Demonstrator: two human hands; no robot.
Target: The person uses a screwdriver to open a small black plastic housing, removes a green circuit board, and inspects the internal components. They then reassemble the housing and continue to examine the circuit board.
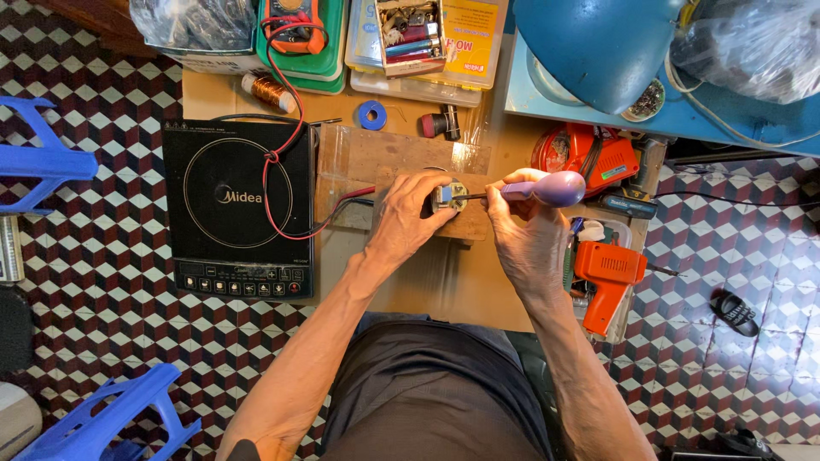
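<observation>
My left hand (408,212) grips a small grey electrical part (450,196) and presses it onto a wooden board (376,158). Red and black wires (346,198) run out from under that hand. My right hand (525,230) holds a screwdriver with a purple handle (547,189); its thin metal shaft points left and its tip touches the small part. Both hands meet over the board on a brown cardboard sheet (444,286).
A black induction cooker (235,209) lies left of the board. An orange soldering gun (608,277) and an orange meter (598,158) sit at right. Behind are a copper wire spool (266,91), a blue solder roll (371,114), plastic boxes (427,43) and a blue lamp (598,47). Blue stools (43,162) stand at left.
</observation>
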